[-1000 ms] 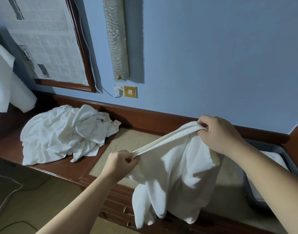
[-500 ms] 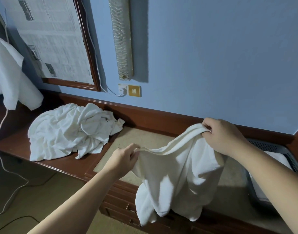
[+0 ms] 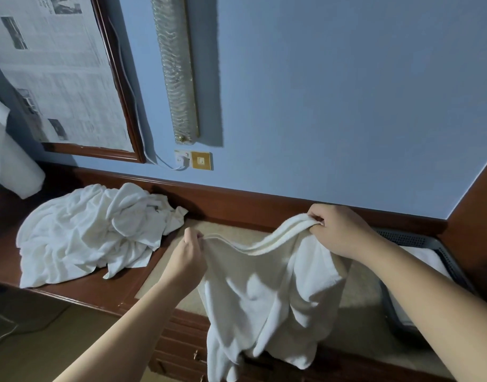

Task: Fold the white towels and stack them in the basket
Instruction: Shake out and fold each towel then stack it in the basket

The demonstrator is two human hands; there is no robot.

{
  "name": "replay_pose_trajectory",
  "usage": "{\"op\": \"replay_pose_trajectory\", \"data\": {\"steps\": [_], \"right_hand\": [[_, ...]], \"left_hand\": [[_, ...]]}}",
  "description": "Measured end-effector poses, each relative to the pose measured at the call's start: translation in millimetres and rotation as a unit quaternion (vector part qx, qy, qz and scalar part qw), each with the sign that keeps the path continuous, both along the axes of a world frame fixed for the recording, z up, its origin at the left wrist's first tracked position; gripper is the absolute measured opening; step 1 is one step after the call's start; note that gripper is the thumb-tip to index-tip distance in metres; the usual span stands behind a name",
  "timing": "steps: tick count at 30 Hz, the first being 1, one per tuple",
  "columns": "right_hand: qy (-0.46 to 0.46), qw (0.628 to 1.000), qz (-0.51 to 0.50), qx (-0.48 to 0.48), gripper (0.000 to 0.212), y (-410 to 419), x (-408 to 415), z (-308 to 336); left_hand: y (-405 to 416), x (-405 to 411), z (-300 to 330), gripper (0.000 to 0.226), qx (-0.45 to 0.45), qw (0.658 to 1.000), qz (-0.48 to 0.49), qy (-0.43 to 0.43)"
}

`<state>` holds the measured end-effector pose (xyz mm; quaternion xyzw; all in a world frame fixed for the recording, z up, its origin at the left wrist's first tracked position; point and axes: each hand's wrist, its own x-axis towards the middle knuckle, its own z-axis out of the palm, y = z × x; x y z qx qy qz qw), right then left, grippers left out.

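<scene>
I hold a white towel (image 3: 267, 293) up by its top hem over the wooden desk. My left hand (image 3: 186, 260) pinches the hem at its left end. My right hand (image 3: 337, 230) grips the bunched hem higher up on the right. The hem sags between the two hands and the towel hangs down past the desk's front edge. A heap of crumpled white towels (image 3: 90, 232) lies on the desk to the left. The grey perforated basket (image 3: 410, 238) stands at the far right with white towel inside, partly hidden by my right forearm.
The desk (image 3: 71, 290) has a beige inlay in the middle and drawers below. A framed newspaper (image 3: 57, 75), a wall lamp (image 3: 176, 67) and a socket with a white cable (image 3: 181, 159) are on the blue wall. White cloth (image 3: 8, 166) hangs at far left.
My left hand has slid left along the hem and taken a new pinch. The hem, taut a second ago, now sags between the hands. My head has tipped up slightly.
</scene>
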<state>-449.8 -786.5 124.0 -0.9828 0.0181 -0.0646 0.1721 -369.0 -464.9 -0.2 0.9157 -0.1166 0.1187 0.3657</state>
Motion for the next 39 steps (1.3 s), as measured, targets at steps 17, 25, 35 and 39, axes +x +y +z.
{"op": "replay_pose_trajectory", "data": {"steps": [17, 25, 35, 39], "right_hand": [[-0.02, 0.999, -0.034, 0.007, 0.007, 15, -36, 40], [-0.08, 0.988, -0.042, 0.129, 0.019, 67, -44, 90], [-0.1, 0.992, -0.078, 0.006, 0.031, 102, -108, 139], [0.016, 0.996, -0.083, -0.007, 0.072, 114, -133, 136]], "left_hand": [[72, 16, 118, 0.025, 0.115, 0.952, -0.162, -0.232], [80, -8, 201, 0.033, 0.235, 0.959, -0.046, -0.149], [127, -32, 253, 0.022, 0.171, 0.93, -0.058, -0.32], [131, -45, 247, 0.033, 0.15, 0.958, -0.073, -0.232]]}}
